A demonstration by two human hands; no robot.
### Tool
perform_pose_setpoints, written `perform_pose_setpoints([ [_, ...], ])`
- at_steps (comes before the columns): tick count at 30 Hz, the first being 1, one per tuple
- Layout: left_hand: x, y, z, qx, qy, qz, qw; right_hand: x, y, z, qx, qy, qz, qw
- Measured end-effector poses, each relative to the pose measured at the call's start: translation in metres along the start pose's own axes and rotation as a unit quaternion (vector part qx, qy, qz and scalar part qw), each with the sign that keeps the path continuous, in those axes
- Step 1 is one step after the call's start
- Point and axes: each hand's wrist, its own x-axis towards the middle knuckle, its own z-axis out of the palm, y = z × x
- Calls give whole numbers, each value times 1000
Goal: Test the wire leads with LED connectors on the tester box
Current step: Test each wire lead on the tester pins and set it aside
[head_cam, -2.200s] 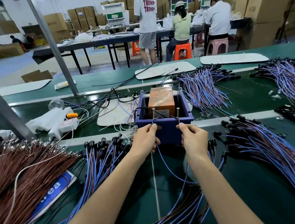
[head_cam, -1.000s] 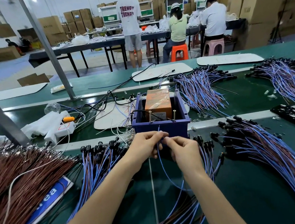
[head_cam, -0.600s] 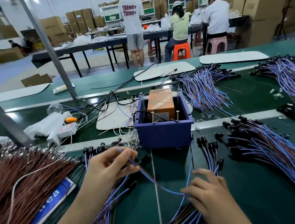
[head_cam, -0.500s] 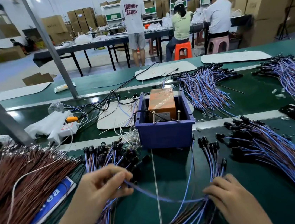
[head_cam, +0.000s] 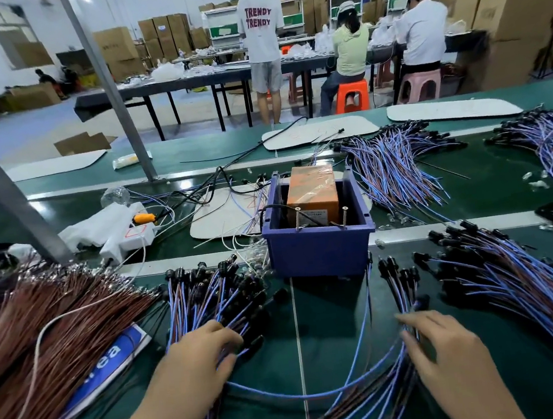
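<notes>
Blue box sits upright on the counter, with an orange unit inside and two metal posts standing at its near rim. Leads, blue and brown with black connector tips, fan out in heaps either side. One blue lead arcs across in front.

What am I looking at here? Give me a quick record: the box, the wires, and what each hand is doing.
Tester box: blue bin, orange unit inside, two metal pins at front
Left hand: on the left pile of blue leads; grip unclear
Right hand: touching the near bundle
Loose lead: blue, curving between the hands
Far left: brown wires
</notes>
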Motion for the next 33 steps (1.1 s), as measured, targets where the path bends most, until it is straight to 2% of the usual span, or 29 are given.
perform_pose_setpoints([
  [2,0,2,15,105,-2,-14,994,4,-4,-3,7,-20,-2,1000],
  [4,0,4,24,148,6,-18,989,6,-9,-7,-1,-54,7,999],
  [7,2,4,27,126,52,-28,990,3,-17,-14,26,-79,32,996],
  [9,5,8,19,67,91,-35,993,2,-28,-14,152,-58,63,985],
  [10,7,12,15,20,112,-32,993,2,-37,-12,245,-72,97,962],
  [11,10,17,13,-41,124,-22,991,3,-48,-9,345,-117,144,920],
  [13,17,31,6,-167,120,7,979,6,-75,-2,513,-251,239,786],
  [14,19,39,3,-207,112,19,972,8,-88,2,563,-300,267,722],
  [15,21,47,0,-230,101,32,967,11,-97,5,595,-335,279,675],
  [17,23,57,-4,-238,90,50,966,18,-106,10,626,-379,278,622],
  [19,26,58,-7,-237,108,54,964,26,-109,13,634,-394,267,609],
  [22,30,52,-8,-248,110,47,961,30,-109,18,644,-377,271,608],
  [25,31,48,-2,-239,115,37,963,33,-112,24,624,-347,296,634],
  [29,32,44,-2,-267,190,6,945,37,-113,32,607,-312,324,655],
  [31,31,45,-12,-309,223,9,924,34,-117,34,618,-337,319,634],
  [33,26,51,-27,-367,244,44,897,32,-125,34,628,-398,304,596],
])
